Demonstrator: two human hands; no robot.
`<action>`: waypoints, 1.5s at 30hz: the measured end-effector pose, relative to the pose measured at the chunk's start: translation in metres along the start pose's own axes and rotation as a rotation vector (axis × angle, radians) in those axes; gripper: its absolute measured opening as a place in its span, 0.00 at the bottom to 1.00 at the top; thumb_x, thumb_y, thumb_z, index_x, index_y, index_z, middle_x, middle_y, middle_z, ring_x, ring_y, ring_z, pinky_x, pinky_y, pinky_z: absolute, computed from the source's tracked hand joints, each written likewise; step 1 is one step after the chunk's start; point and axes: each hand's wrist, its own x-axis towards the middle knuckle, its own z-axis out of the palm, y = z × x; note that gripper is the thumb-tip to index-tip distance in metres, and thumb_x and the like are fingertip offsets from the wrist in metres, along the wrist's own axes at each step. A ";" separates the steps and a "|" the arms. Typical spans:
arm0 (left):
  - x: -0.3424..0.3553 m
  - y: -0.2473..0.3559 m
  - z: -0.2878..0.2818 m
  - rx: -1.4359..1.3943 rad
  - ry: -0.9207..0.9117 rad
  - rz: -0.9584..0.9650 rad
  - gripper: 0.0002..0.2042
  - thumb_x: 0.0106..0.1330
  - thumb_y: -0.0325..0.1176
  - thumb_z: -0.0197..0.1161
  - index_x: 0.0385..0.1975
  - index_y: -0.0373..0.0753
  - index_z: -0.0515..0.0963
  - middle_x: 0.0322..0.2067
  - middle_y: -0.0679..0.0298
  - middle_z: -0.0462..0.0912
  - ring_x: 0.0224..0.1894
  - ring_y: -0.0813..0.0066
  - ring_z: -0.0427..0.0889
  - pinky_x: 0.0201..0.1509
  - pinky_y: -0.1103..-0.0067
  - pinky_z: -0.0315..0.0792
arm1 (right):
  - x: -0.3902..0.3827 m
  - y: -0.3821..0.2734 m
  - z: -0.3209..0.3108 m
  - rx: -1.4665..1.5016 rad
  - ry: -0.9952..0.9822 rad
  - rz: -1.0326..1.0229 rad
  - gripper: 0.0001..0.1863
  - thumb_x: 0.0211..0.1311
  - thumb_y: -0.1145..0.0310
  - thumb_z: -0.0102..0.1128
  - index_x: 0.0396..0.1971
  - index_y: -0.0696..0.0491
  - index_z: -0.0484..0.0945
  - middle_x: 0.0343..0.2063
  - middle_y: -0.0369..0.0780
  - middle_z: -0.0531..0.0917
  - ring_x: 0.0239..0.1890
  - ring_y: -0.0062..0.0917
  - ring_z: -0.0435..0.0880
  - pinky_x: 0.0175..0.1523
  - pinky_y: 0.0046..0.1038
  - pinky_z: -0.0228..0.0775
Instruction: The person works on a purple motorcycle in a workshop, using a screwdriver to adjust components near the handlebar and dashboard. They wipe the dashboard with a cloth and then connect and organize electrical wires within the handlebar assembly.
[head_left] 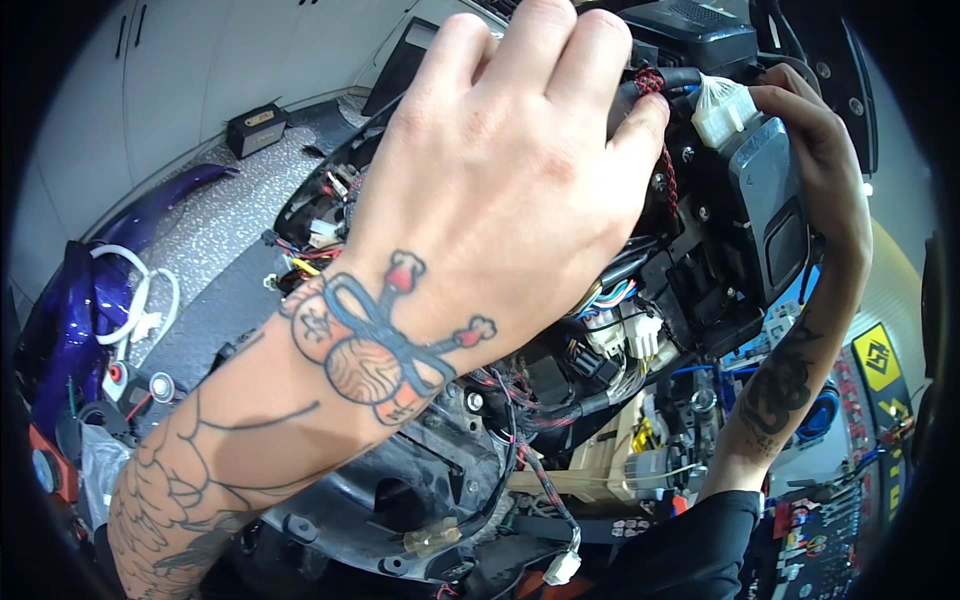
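My left hand point(510, 150) reaches across the middle, its fingers curled and its thumb pressed by a black cable bundle wrapped in red-and-black braid point(650, 82). What lies under those fingers is hidden. Over on the right, my right hand point(815, 140) bends around a white multi-pin connector point(724, 118) full of thin white wires; its index finger meets the connector's edge, while the other fingertips are out of sight. Just below sits a grey-black box-shaped module point(768, 205). More white connectors point(640, 335) and coloured wires crowd the stripped vehicle's frame beneath my hands.
One loose white plug point(562, 568) dangles from a harness at the bottom. A glossy purple body panel point(65, 330) stands left, with a white looped cable point(130, 325) beside it. A small black box point(256, 130) rests on the speckled floor. Tools point(810, 540) lie at lower right.
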 end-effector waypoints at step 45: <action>-0.034 0.034 -0.107 0.173 -0.397 0.088 0.18 0.55 0.21 0.75 0.47 0.40 0.88 0.40 0.61 0.87 0.37 0.64 0.85 0.38 0.71 0.78 | -0.011 -0.016 0.043 0.307 0.638 0.114 0.15 0.82 0.64 0.63 0.56 0.57 0.87 0.41 0.34 0.89 0.45 0.16 0.85 0.52 0.21 0.76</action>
